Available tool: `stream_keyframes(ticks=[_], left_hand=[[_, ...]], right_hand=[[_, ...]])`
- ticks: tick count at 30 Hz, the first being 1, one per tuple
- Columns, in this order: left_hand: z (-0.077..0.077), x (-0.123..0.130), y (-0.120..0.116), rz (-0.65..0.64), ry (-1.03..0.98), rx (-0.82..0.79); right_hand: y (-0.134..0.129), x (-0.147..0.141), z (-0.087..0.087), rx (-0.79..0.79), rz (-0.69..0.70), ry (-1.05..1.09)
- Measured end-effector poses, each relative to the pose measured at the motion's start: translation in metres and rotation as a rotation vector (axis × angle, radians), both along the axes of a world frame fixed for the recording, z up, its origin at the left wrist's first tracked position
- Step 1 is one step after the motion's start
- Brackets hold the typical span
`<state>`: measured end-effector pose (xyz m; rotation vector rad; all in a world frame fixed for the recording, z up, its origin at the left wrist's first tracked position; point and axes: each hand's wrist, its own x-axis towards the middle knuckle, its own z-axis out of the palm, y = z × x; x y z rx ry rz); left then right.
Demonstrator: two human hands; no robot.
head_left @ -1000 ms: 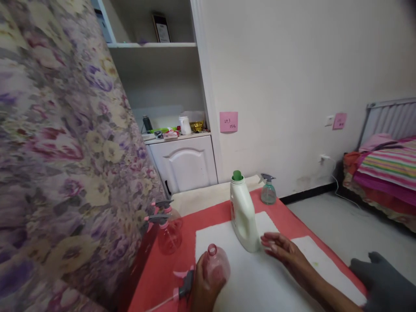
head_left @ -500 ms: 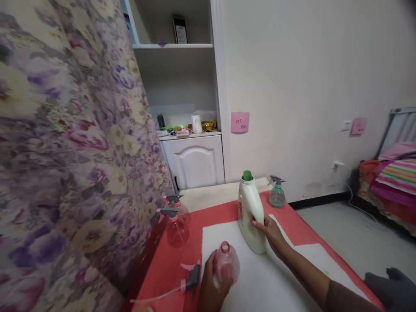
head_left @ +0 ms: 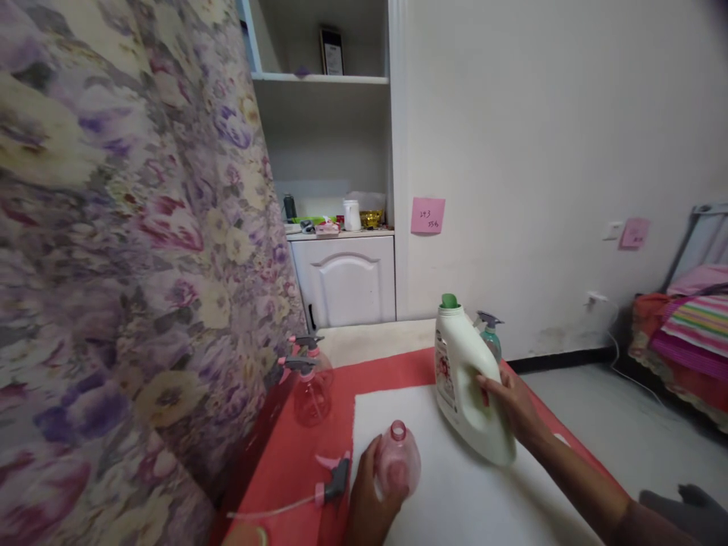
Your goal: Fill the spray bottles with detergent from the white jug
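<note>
My left hand (head_left: 372,497) is wrapped round a pink transparent bottle (head_left: 398,461) with an open neck, upright over the white sheet (head_left: 449,493). My right hand (head_left: 506,402) grips the handle of a large pale green jug (head_left: 469,387), tilted with its top leaning left. A green piece shows at the jug's open mouth. A grey and pink spray head (head_left: 335,485) with a long tube lies on the red cloth (head_left: 284,474), left of my left hand.
Two pink spray bottles (head_left: 312,398) stand at the table's left side, one behind the other. A green spray bottle (head_left: 491,337) is partly hidden behind the jug. A floral curtain (head_left: 142,265) hangs at the left. Behind the table is a white cabinet (head_left: 353,280).
My right hand has moved the jug to the right and tilted it more, and it now partly covers the green spray bottle. My left hand still holds the pink bottle. The view has shifted slightly.
</note>
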<state>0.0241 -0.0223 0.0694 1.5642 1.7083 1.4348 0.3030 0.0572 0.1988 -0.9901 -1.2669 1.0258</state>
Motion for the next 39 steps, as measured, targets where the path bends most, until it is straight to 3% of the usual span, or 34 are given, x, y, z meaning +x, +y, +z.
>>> stream_keyframes(ticks=[4, 8, 14, 22, 30, 33, 39], left_hand=[[0.014, 0.002, -0.007, -0.033, -0.030, -0.018], [0.028, 0.000, -0.016, -0.122, -0.023, -0.034], [0.039, 0.001, -0.025, -0.152, -0.091, -0.099], [0.021, 0.000, -0.018, -0.154, -0.162, -0.061], [0.043, 0.000, -0.023, -0.197, -0.158, -0.037], [0.042, -0.001, -0.020, -0.208, -0.148, -0.033], [0.035, -0.001, -0.016, -0.227, -0.181, -0.020]], right_hand=[[-0.028, 0.024, 0.026, -0.010, -0.006, -0.343], [-0.054, 0.040, 0.048, -0.036, 0.118, -0.538], [-0.078, 0.050, 0.055, -0.027, 0.298, -0.673], [-0.082, 0.051, 0.083, 0.244, 0.365, -0.977], [-0.076, 0.049, 0.111, 0.286, 0.461, -1.199], [-0.069, 0.047, 0.114, 0.355, 0.519, -1.219], [-0.063, 0.039, 0.122, 0.421, 0.492, -1.225]])
